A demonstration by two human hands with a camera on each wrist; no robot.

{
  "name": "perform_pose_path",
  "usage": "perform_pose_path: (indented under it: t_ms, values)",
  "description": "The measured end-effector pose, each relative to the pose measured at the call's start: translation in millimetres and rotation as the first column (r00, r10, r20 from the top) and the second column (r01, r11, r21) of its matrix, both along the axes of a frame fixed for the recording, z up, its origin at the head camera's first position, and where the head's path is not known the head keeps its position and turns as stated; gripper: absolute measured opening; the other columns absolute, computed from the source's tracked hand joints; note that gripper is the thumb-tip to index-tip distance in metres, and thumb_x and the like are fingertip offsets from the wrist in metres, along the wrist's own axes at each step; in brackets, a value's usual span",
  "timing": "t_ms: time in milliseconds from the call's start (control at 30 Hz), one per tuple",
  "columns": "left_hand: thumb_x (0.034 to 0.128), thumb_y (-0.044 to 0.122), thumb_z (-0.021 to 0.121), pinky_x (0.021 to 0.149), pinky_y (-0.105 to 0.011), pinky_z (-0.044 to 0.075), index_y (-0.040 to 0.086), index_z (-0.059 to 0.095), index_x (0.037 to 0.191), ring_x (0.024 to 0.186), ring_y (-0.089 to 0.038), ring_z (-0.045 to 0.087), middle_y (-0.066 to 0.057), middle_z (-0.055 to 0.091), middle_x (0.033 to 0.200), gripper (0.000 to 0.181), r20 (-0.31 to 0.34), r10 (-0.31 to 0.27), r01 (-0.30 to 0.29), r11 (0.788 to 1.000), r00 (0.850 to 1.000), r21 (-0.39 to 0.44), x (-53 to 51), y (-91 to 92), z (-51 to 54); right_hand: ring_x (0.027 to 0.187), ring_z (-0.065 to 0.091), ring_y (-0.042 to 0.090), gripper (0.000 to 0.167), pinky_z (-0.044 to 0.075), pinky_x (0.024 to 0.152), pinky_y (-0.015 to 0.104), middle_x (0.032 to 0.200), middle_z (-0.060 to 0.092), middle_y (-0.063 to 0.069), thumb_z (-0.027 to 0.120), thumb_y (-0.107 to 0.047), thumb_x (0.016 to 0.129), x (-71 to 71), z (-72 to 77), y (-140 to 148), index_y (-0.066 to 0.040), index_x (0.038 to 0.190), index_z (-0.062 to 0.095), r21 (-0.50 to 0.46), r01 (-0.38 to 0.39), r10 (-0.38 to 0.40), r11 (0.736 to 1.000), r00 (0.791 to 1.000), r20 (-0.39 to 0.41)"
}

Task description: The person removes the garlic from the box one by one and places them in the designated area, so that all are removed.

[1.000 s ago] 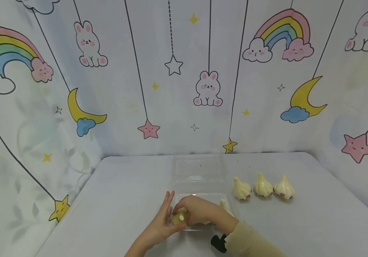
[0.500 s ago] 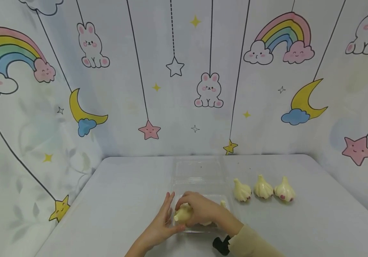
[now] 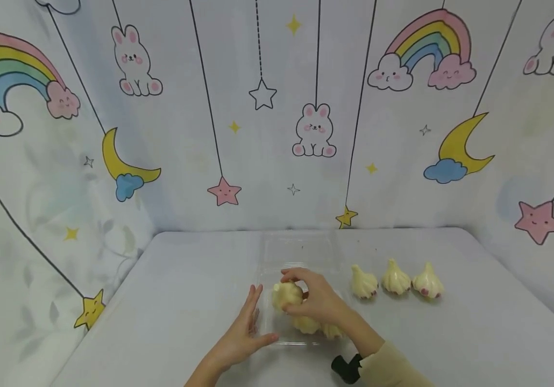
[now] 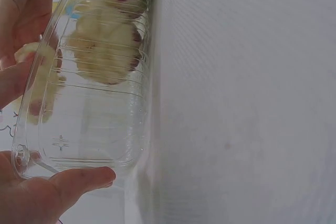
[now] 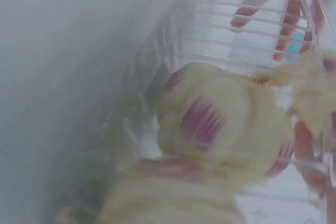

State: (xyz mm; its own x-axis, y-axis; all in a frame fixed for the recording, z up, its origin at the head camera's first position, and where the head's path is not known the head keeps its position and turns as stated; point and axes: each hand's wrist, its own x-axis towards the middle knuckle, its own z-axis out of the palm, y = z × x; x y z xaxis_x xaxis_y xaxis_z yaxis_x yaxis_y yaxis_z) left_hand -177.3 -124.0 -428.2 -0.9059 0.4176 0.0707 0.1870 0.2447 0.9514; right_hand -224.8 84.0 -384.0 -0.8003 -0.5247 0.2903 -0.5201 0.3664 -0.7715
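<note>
Cream-coloured and glossy, the garlic bulb [image 3: 284, 299] sits pinched between thumb and fingers of my right hand [image 3: 319, 302], over the left part of the clear box [image 4: 100, 129]. My left hand [image 3: 238, 339] stays unclenched at its left side. I expect the bulb light, firm, slightly slippery, best gripped round its belly. Its stem, the end of its long axis, seems to point left and up towards me.

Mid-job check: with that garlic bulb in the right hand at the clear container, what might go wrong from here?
The garlic bulb could slip from the right hand and knock the two bulbs inside. The clear container might shift if bumped, since the left hand is spread beside it rather than wrapped around it.
</note>
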Motion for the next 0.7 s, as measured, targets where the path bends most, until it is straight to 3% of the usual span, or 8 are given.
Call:
perform_pose_path:
  t_ms: [233, 700]
  values:
    - [0.0791, 0.018, 0.072, 0.100, -0.062, 0.021, 0.015, 0.001, 0.148, 0.130, -0.052, 0.005, -0.021, -0.019, 0.148, 0.099, 0.015, 0.013, -0.013, 1.000, 1.000, -0.005, 2.7, 1.2, 4.6, 0.105, 0.054, 0.037, 0.040, 0.055, 0.071, 0.031, 0.123, 0.054, 0.016, 0.071, -0.009, 0.079, 3.3, -0.7, 8.9, -0.003, 0.116, 0.056, -0.109, 0.046, -0.036, 0.993, 0.995, 0.090]
    - [0.0785, 0.014, 0.072, 0.100, -0.062, 0.019, 0.014, 0.001, 0.148, 0.130, -0.052, 0.006, -0.022, -0.019, 0.147, 0.099, 0.014, 0.013, -0.013, 1.000, 1.000, 0.000, 1.1, 0.9, 3.5, 0.106, 0.055, 0.031, 0.044, 0.053, 0.073, 0.026, 0.124, 0.054, 0.011, 0.073, -0.020, 0.079, 10.9, 4.5, 30.2, -0.011, 0.119, 0.057, -0.143, 0.124, -0.112, 0.982, 0.989, 0.094]
